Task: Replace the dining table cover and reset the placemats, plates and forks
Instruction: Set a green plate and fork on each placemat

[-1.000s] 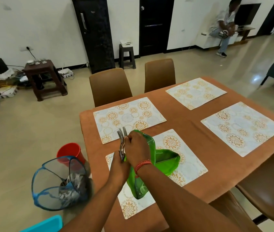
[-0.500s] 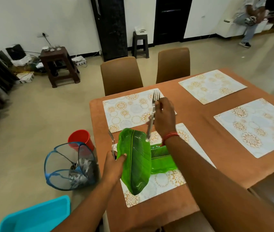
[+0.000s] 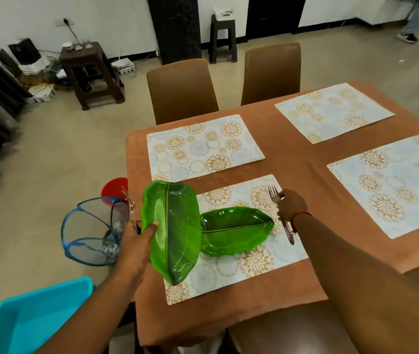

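Observation:
A brown cover (image 3: 292, 164) lies over the dining table with several patterned placemats on it. On the near placemat (image 3: 231, 267) rests one green leaf-shaped plate (image 3: 236, 229). My left hand (image 3: 136, 238) grips a second, tilted leaf plate (image 3: 172, 231) together with forks (image 3: 131, 208) at the table's left edge. My right hand (image 3: 291, 208) holds one fork (image 3: 274, 198) at the right side of the lying plate, low over the placemat, tines pointing away from me.
Two brown chairs (image 3: 182, 90) stand at the far side, another at the near right. Left of the table are a blue mesh bin (image 3: 89, 233), a red bucket (image 3: 113, 186) and a turquoise tub (image 3: 34, 315). A person's leg (image 3: 412, 19) shows far right.
My right hand has carried the fork from above the far-left placemat down to the right of the lying plate. The held plate stays in my left hand.

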